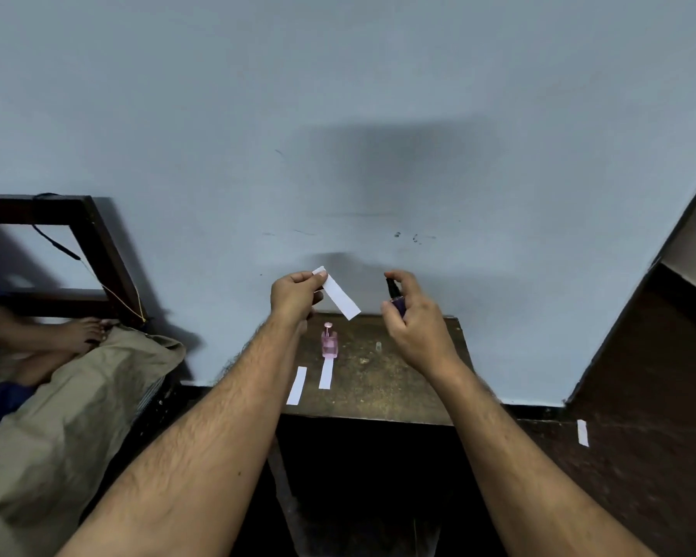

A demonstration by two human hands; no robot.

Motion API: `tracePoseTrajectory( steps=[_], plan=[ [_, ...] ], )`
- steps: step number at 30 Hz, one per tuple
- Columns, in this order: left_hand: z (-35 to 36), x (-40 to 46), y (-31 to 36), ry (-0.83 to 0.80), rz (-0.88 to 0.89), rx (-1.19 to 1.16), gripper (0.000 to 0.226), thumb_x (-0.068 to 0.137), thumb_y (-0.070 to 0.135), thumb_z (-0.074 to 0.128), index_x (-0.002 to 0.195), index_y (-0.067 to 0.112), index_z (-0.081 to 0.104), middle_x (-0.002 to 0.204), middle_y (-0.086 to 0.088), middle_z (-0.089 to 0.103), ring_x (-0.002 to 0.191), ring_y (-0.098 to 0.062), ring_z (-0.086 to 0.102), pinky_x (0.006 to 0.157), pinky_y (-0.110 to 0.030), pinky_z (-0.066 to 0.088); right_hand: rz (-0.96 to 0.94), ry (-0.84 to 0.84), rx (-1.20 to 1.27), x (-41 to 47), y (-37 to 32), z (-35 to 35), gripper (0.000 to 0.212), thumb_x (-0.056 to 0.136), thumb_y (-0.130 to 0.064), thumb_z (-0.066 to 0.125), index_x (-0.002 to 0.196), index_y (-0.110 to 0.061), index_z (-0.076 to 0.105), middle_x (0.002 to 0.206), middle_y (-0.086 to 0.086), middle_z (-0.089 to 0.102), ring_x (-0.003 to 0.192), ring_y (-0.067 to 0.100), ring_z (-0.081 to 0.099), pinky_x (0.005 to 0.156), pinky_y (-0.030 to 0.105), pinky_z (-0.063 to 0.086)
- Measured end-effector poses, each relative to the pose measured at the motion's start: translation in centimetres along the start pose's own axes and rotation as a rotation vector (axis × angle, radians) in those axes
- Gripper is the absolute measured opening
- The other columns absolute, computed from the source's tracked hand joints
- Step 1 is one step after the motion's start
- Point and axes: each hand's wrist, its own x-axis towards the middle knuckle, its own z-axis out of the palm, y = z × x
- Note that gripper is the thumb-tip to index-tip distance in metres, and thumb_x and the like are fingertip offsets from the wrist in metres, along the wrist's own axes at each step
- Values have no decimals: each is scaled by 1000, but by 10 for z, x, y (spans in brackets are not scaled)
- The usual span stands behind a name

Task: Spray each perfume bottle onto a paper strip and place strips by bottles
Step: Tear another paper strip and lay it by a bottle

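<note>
My left hand (294, 295) pinches the top end of a white paper strip (340, 295), which hangs slanted above the small wooden table (398, 396). To its right, my right hand (414, 315) grips a dark purple perfume bottle (396, 297) with a black spray head, a finger over the top, the nozzle facing the strip. A pink perfume bottle (329, 342) stands upright on the table. One paper strip (326, 373) lies just in front of it, and another strip (297, 385) lies to the left near the table's edge.
A small clear cap (378, 346) sits on the table right of the pink bottle. A bed with a beige sheet (77, 396) and another person's feet (81, 331) is at left. A stray strip (582, 432) lies on the dark floor at right. The blue wall stands directly behind the table.
</note>
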Motion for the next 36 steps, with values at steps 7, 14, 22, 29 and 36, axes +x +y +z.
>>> tracePoseTrajectory(
  steps=[7, 14, 22, 29, 36],
  plan=[
    [-4, -5, 14, -50, 41, -148, 19, 86, 11, 73, 102, 6, 64, 83, -4, 68, 69, -9, 67, 50, -17, 47, -155, 12, -235, -1, -10, -1, 37, 96, -22, 50, 133, -25, 45, 80, -3, 56, 71, 22, 56, 61, 34, 45],
    [0, -3, 23, 1, 64, -123, 9, 85, 11, 73, 90, 11, 67, 82, -5, 70, 68, -11, 65, 52, -20, 45, -163, 65, -177, 2, -17, -6, 40, 95, -16, 53, 134, -24, 51, 80, -8, 52, 69, 12, 48, 62, 24, 35],
    [6, -5, 30, 2, 129, -121, 11, 85, 13, 74, 94, 9, 67, 85, -3, 71, 70, -9, 67, 53, -19, 48, -214, 78, -155, 7, -28, -6, 39, 93, -13, 55, 132, -20, 56, 84, -7, 53, 73, 14, 52, 66, 27, 42],
    [11, -5, 30, -8, 165, -86, 8, 85, 15, 74, 88, 10, 69, 86, -3, 72, 73, -11, 67, 58, -21, 48, -222, 71, -155, 9, -31, -6, 35, 94, -12, 54, 128, -18, 56, 90, -1, 61, 75, 16, 54, 66, 30, 46],
    [10, -4, 28, 4, 179, -78, 5, 86, 15, 74, 86, 12, 70, 86, -3, 72, 72, -9, 67, 59, -22, 49, -221, 53, -168, 8, -33, -7, 34, 93, -11, 53, 127, -16, 55, 91, 3, 63, 73, 16, 54, 64, 28, 44]
  ],
)
